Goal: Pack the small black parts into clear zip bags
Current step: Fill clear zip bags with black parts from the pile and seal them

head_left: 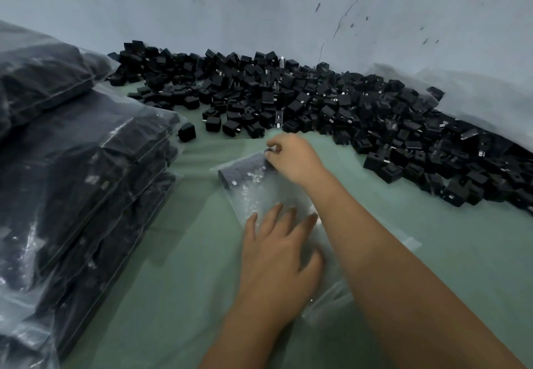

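A clear zip bag [259, 192] lies flat on the green table, and a row of small black parts [242, 171] shows through its far end. My right hand [294, 158] reaches over the bag and pinches a black part [269, 153] at the far right of that row. Nearer to me, my left hand [277, 250] presses flat on the bag with fingers spread. A big heap of loose black parts [317, 103] runs along the wall behind the bag.
A tall stack of filled bags [86, 172] stands at the left, close to the work spot. A single part [187, 132] lies loose beside the stack. White plastic sheeting [476, 94] lies at the back right. Green table surface [178, 282] spreads in front.
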{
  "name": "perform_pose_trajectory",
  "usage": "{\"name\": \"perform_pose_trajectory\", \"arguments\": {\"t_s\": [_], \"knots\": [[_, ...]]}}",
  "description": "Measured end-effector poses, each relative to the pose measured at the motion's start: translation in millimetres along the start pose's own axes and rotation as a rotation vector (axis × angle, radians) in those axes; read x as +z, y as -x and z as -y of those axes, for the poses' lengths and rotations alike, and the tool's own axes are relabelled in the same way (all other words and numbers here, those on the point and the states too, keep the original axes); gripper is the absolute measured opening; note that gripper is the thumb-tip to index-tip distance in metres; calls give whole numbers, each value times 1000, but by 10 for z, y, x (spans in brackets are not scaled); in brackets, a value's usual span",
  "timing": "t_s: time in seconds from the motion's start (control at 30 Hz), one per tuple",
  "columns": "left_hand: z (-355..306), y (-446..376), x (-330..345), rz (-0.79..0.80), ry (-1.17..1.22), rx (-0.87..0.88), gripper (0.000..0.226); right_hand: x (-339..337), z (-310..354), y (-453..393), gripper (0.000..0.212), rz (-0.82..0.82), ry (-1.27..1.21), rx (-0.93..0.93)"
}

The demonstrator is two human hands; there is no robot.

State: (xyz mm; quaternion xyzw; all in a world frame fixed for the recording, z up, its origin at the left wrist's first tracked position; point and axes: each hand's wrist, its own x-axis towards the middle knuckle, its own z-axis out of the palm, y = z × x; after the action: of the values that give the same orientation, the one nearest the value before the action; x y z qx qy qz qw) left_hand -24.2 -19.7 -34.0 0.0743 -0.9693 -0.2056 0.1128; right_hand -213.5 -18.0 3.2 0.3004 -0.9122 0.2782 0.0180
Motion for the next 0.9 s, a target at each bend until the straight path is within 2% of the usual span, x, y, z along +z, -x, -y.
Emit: {"name": "perform_pose_trajectory", "arguments": {"t_s": [0.27,0.47,0.57,0.63,0.73,0.83,0.9], "knots": [[43,-35,51,30,-2,-16,68,99,-16,-138,19,-65,39,91],[48,-16,60,11,0,-5,61,107,-5,-57,16,-98,-27,121],[41,-22,41,-49,-2,-23,66,107,11,49,27,-112,93,42],[34,-26,9,-85,15,-44,67,51,8,176,35,-197,104,-20],[-4,-15,-41,-119,-15,-17,61,-133,-35,492,32,-418,-69,-44],[-60,32,-45,-177,104,194,47,-348,-180,935,25,-641,-228,-10],[-128,75,-41,-70,126,342,51,-460,-301,1231,22,-793,-293,93]]}}
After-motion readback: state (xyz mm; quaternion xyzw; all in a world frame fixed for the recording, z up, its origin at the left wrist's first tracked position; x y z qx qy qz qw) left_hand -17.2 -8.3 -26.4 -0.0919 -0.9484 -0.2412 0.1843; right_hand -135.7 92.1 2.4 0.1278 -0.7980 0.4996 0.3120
